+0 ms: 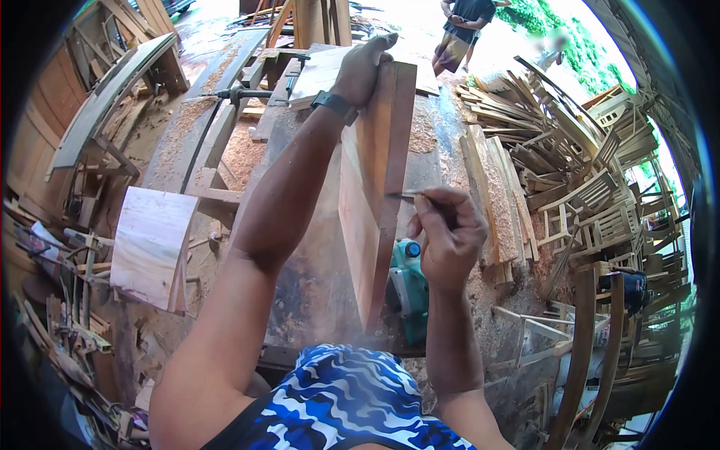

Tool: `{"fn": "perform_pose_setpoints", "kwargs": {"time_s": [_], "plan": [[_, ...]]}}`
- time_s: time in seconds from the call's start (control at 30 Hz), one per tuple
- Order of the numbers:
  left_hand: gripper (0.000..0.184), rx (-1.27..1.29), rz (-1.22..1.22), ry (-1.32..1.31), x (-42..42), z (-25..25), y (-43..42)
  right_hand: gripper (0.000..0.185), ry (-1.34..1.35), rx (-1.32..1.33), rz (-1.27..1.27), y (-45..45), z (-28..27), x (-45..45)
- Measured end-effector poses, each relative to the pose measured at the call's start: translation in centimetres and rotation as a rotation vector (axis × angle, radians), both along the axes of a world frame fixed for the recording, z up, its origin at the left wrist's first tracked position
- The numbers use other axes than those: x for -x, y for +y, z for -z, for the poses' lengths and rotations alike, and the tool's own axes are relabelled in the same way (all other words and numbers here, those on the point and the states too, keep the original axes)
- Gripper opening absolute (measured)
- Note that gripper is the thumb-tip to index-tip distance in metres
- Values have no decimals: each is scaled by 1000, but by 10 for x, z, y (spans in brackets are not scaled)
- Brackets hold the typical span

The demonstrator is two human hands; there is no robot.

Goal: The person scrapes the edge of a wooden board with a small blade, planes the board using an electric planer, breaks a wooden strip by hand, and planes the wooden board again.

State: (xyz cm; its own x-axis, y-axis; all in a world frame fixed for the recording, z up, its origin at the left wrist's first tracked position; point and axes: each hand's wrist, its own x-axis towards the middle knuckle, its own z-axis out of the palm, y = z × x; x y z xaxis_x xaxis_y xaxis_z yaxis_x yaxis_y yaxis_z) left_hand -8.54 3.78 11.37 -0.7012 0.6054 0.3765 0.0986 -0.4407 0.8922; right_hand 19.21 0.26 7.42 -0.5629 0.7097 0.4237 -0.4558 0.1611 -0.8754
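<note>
A thick wooden board (385, 161) is tilted up on its edge over the workbench, its narrow edge towards my right side. At its far end, my left hand (364, 71) is closed around the board, thumb pointing out past the end. My right hand (452, 236) pinches a thin pencil-like stick (409, 195) between thumb and finger, and its dark tip meets the board's edge about midway along. Whether it is a pencil I cannot tell for sure. A green power tool (409, 289) with a blue knob sits on the bench, partly hidden behind the board and my right hand.
The worn workbench (311, 277) carries sawdust and shavings. A clamp bar (251, 94) and a pale panel (319, 71) lie beyond. Curved pale sheets (152, 244) lean at left. Wood scraps (517, 112) and chair frames (589, 199) pile up at right. A person (463, 30) stands far off.
</note>
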Motion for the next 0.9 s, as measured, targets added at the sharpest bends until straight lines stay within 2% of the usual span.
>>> {"fn": "perform_pose_setpoints", "kwargs": {"time_s": [0.03, 0.07, 0.13, 0.27, 0.53, 0.73, 0.83, 0.9], "plan": [[61, 118, 19, -81, 1, -4, -2, 10, 29, 10, -8, 2, -7, 6], [61, 121, 24, -80, 2, -4, 1, 10, 30, 12, -3, 3, -7, 6], [64, -32, 2, -42, 3, -1, 2, 10, 17, -15, -30, 5, -6, 7], [56, -116, -3, -5, 5, 0, 7, 10, -97, -60, -9, -4, 19, -17], [52, -103, 24, -6, 2, -2, 12, 11, -55, 34, -10, -2, 12, -15], [53, -127, 11, 11, 10, 0, 13, 11, -157, 17, -25, -6, 29, -29], [53, -127, 7, 31, 5, -1, 12, 10, -113, 44, -11, -6, 25, -21], [53, -115, 52, -78, -1, -4, 9, 9, -31, 75, -1, -4, 12, -8]]}}
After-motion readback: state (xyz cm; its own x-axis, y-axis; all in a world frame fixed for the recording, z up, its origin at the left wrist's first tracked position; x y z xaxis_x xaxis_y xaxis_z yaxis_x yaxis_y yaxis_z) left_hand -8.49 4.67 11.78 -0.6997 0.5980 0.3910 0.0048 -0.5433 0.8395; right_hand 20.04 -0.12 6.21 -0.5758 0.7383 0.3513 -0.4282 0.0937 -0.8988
